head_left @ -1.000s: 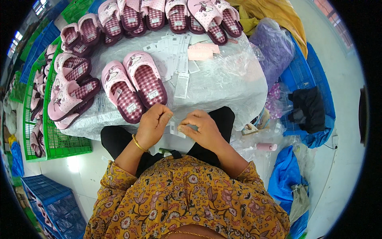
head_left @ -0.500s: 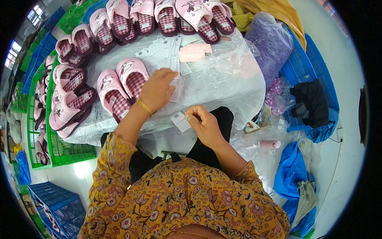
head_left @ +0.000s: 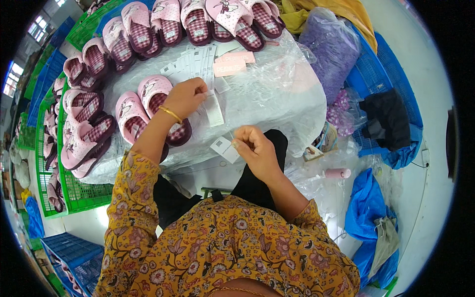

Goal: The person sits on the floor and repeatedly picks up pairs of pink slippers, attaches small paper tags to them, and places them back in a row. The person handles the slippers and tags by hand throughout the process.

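Note:
My right hand point(head_left: 256, 151) pinches a small white paper tag point(head_left: 224, 149) with print on it, over my lap at the table's near edge. My left hand point(head_left: 184, 100), a gold bangle at its wrist, hovers above the table with its fingers curled together. Whether something thin is between those fingertips cannot be made out. Beneath my left wrist stands a pair of pink slippers point(head_left: 155, 87) with checked insoles and dark soles, partly hidden by the forearm. Just right of my left fingertips lies a white paper strip point(head_left: 214, 112).
More white tags point(head_left: 197, 62) and pink cards point(head_left: 230, 68) lie on the plastic-covered table point(head_left: 277, 94). Several pink slippers point(head_left: 168, 22) line its far and left edges. A green crate point(head_left: 81, 198) stands left. To the right are a bag of purple pieces point(head_left: 329, 47) and a blue crate point(head_left: 396, 74).
My left hand has drawn back to the left from the paper strip, and its fingers have curled in. My right hand still holds the tag, nearly in place. The view has shifted slightly.

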A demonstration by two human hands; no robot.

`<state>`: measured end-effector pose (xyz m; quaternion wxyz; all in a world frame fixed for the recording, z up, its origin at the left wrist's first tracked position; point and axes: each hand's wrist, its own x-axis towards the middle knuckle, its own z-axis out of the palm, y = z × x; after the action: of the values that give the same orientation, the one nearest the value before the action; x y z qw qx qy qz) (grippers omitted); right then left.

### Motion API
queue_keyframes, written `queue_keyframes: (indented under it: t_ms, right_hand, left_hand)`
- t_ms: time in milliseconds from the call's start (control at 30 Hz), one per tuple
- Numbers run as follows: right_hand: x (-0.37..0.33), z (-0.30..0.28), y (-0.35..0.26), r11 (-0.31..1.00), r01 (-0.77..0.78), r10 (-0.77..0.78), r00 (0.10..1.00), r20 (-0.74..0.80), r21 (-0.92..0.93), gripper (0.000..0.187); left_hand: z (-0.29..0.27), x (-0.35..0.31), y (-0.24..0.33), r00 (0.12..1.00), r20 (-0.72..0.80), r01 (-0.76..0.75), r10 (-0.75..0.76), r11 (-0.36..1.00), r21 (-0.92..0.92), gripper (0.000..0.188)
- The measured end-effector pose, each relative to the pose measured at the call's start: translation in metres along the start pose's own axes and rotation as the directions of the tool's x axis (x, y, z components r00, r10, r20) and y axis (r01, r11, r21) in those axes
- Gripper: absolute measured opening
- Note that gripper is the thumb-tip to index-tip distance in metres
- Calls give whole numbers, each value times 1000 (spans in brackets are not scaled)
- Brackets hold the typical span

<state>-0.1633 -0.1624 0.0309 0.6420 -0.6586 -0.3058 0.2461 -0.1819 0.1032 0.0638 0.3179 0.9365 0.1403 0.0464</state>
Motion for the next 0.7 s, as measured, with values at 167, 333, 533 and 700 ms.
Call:
queue_keyframes:
  t_ms: [167,333,533,700]
  right_hand:
    - [19,9,-32,997,-10,16,997,-71,81,35]
    - [34,27,-40,993,-9,16,998,-64,117,40]
    - [33,34,-42,998,-30,32,998,-50,52,41]
    - [30,36,-43,996,-47,50,998,-33,82,36]
  left_hand:
    - [-9,-45,28,990,-132,-75,41,962,-264,17]
    - [-5,-78,49,983,-183,-90,30,940,-329,17]
    - [1,-91,50,972,-229,-135,47,912,-386,15]
    - [3,-99,54,959,-269,-185,95,925,-332,18]
